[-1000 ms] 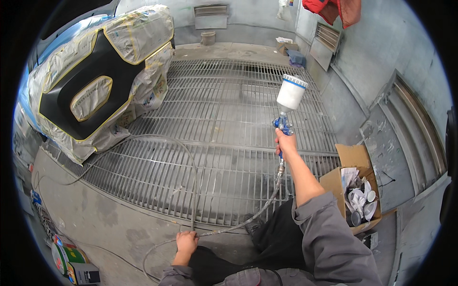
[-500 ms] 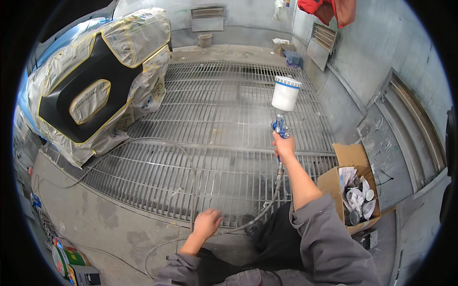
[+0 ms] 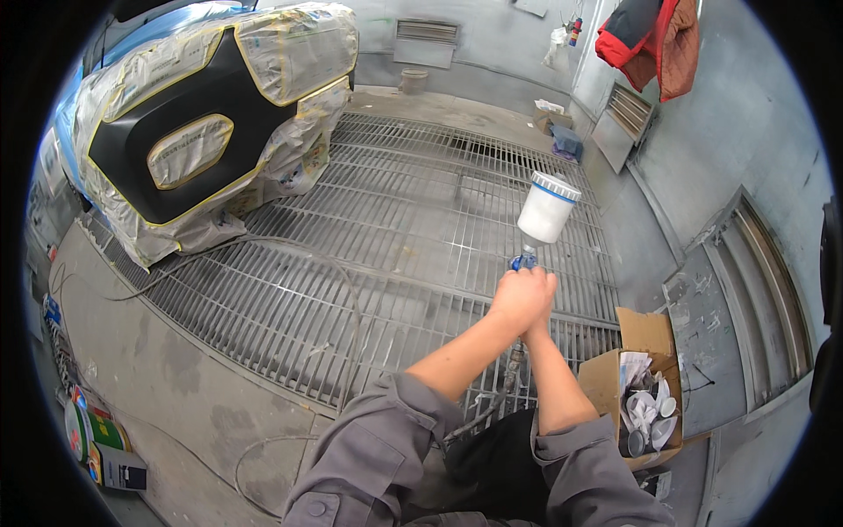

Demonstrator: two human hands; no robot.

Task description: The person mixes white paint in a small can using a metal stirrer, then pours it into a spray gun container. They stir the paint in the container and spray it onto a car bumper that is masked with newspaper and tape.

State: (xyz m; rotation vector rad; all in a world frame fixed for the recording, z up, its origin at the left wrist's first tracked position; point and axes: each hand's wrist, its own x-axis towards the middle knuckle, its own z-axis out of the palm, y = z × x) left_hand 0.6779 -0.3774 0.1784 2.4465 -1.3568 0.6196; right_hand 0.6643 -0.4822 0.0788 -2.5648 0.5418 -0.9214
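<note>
A spray gun with a blue metal body [image 3: 524, 261] stands upright in front of me. On top it carries a white paint cup [image 3: 544, 215] with a ribbed lid and a blue ring. My right hand [image 3: 550, 285] is closed round the gun's grip, largely hidden behind the other hand. Closed over the gun's back is my left hand [image 3: 518, 297]; its fingertips are hidden. An air hose [image 3: 514, 373] runs down from the grip towards my legs. At the left, a black bumper-like panel [image 3: 198, 114] shows between masking film edged with yellow tape.
Metal floor grating [image 3: 413, 228] spreads ahead, with the hose looping across it. At my right stands a cardboard box [image 3: 601, 378] full of used cups and paper. Paint cans [image 3: 101, 430] sit at the lower left. A red jacket [image 3: 650, 44] hangs on the right wall.
My left hand has risen from near my lap to the spray gun and closed on it beside my right hand. The gun sits slightly lower, its cup tilted a little. The view has shifted.
</note>
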